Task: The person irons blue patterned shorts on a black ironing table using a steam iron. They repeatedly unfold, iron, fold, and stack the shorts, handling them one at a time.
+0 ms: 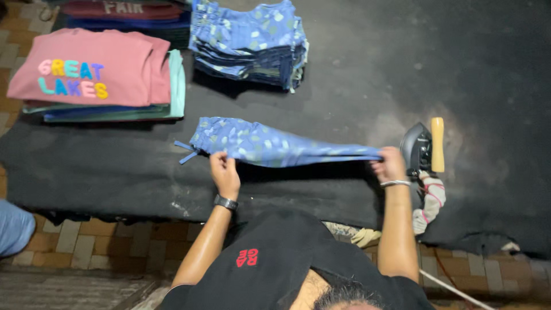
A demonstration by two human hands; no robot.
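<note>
Fingers of both hands pinch the near edge of the blue patterned garment (pixel 270 144): the left hand (pixel 225 171) grips it near the waistband end with its drawstring, the right hand (pixel 389 165) clamps the narrow far end. Beneath lies the dark padded table (pixel 356 69), the largest surface, with open room across its upper right and along the near strip by the hands. On its left sits a stack of folded shirts (pixel 97 74), pink on top; beside that, a pile of matching blue garments (pixel 252 43), well apart from the held one. An iron (pixel 422 148) with a yellow handle stands just beside the right hand, crowding that end. The garment's long axis runs left to right, waistband leftward.
</note>
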